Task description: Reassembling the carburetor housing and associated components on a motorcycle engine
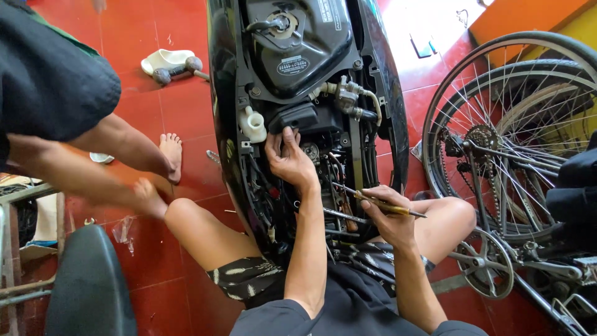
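1. One opened motorcycle body (385,93), black, stands over a red tiled floor (180,106), its one black fuel tank (298,43) exposed.
2. The left hand (289,158) reaches into the frame, fingers curled narrow against a black plastic part (298,116) just beside one white reservoir (253,123).
3. The right hand (385,214) is closed around one screwdriver (373,200) with a yellowish handle, lying level beside the frame.
4. Two bicycle wheels (516,130) stand at right, near one chainring (488,264).
5. Another person's bare foot (169,152) rests on the tiles at left.
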